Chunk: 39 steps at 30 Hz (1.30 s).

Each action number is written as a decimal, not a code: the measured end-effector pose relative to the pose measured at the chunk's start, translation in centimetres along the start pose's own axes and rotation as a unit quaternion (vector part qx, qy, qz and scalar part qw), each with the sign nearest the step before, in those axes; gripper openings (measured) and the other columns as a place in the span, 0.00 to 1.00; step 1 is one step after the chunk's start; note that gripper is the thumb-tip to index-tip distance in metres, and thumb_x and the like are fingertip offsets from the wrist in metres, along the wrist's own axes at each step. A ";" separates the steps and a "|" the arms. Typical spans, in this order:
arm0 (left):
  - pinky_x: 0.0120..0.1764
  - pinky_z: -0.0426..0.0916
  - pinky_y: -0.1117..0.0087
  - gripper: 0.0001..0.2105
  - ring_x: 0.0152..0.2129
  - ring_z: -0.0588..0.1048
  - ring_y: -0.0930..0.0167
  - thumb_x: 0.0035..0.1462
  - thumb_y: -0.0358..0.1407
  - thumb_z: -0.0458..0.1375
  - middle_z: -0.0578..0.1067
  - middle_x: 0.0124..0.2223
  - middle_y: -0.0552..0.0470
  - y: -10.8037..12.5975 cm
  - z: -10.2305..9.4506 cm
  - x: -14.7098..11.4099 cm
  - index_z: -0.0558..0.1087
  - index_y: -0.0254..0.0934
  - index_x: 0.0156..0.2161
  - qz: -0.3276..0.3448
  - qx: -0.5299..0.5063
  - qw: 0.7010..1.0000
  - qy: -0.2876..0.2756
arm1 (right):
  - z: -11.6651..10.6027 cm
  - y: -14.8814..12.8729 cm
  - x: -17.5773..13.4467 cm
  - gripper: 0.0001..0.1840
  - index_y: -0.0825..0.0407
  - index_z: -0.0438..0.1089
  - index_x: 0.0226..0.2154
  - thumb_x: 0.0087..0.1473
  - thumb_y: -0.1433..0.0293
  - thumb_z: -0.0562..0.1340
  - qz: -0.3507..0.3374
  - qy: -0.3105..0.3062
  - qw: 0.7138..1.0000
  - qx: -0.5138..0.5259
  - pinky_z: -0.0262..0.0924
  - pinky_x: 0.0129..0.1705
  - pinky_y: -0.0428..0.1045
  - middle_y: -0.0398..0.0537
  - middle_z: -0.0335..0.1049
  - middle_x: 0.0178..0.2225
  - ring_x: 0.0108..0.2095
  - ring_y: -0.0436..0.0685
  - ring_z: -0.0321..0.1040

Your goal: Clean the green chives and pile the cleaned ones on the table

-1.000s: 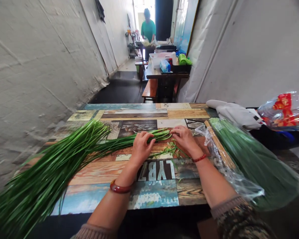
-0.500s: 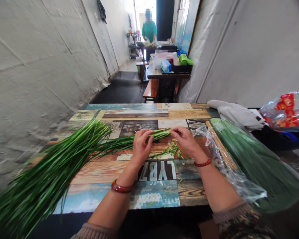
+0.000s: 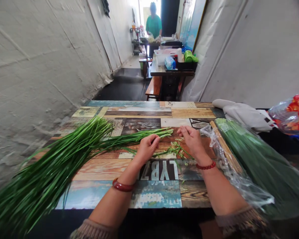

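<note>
A small bunch of garlic chives (image 3: 129, 136) lies across the table, its pale stem ends pointing right. My left hand (image 3: 147, 146) is closed at the near side of this bunch, with a few chive stalks running through its fingers. Just right of the stem ends, my right hand (image 3: 191, 139) is pinched. Whatever is between its fingertips, if anything, is too small to make out. Below it lie chive trimmings (image 3: 177, 149) in a loose scatter. On the left, a large heap of garlic chives (image 3: 64, 162) hangs over the table's near edge.
A plastic bag of long green chives (image 3: 259, 166) lies at the right, beside a wooden strip (image 3: 225, 147). Behind it are a white cloth item (image 3: 246, 114) and a red-and-clear package (image 3: 296, 113). A person in green (image 3: 153, 26) stands at the far end, beyond another table (image 3: 159, 69).
My left hand has come toward me and slightly right, off the top of the small bunch. My right hand has drawn away from the stem ends, to the right. The view has shifted slightly.
</note>
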<state>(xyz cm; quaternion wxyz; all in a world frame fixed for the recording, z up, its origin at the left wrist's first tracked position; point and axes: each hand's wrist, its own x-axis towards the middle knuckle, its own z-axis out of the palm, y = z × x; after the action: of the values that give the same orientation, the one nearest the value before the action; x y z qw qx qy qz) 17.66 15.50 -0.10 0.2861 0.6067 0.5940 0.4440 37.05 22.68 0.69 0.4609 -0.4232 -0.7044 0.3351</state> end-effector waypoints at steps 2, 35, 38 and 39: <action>0.23 0.58 0.76 0.14 0.17 0.63 0.77 0.60 0.43 0.51 0.67 0.19 0.58 -0.2 0.0 0.1 0.68 0.37 0.28 -0.018 -0.024 0.999 0.012 | -0.1 0.2 0.0 0.23 0.51 0.69 0.22 0.61 0.56 0.52 -0.002 -0.012 1.000 -0.006 0.58 0.29 0.47 0.43 0.68 0.21 0.25 0.52 0.65; 0.29 0.56 0.74 0.09 0.24 0.61 0.76 0.59 0.36 0.51 0.64 0.25 0.58 -0.3 0.9 -0.2 0.63 0.37 0.28 0.074 0.060 0.995 -0.022 | 3.7 -0.9 -1.8 0.29 0.51 0.61 0.54 0.47 0.79 0.55 -0.138 -0.034 0.985 -0.099 0.64 0.43 0.51 0.43 0.69 0.30 0.34 0.54 0.68; 0.28 0.54 0.74 0.10 0.23 0.60 0.77 0.60 0.36 0.50 0.62 0.25 0.59 -0.6 1.0 -0.2 0.61 0.37 0.27 0.076 0.080 0.994 -0.024 | 4.2 -1.3 -2.1 0.27 0.53 0.63 0.52 0.48 0.80 0.55 -0.210 -0.031 0.956 -0.204 0.62 0.48 0.55 0.48 0.70 0.35 0.39 0.59 0.66; 0.28 0.53 0.74 0.10 0.22 0.60 0.76 0.60 0.36 0.50 0.62 0.24 0.59 -0.5 1.0 -0.3 0.60 0.37 0.27 0.076 0.086 0.993 -0.022 | 4.3 -1.5 -2.1 0.27 0.53 0.63 0.52 0.49 0.80 0.55 -0.227 -0.039 0.946 -0.229 0.61 0.49 0.55 0.50 0.71 0.37 0.41 0.60 0.66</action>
<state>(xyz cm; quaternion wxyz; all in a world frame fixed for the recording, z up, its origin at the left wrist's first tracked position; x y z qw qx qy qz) 18.30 15.46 -1.07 0.2116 0.6825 0.5751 0.3984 33.11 19.84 -0.29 0.3878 -0.3331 -0.8568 0.0671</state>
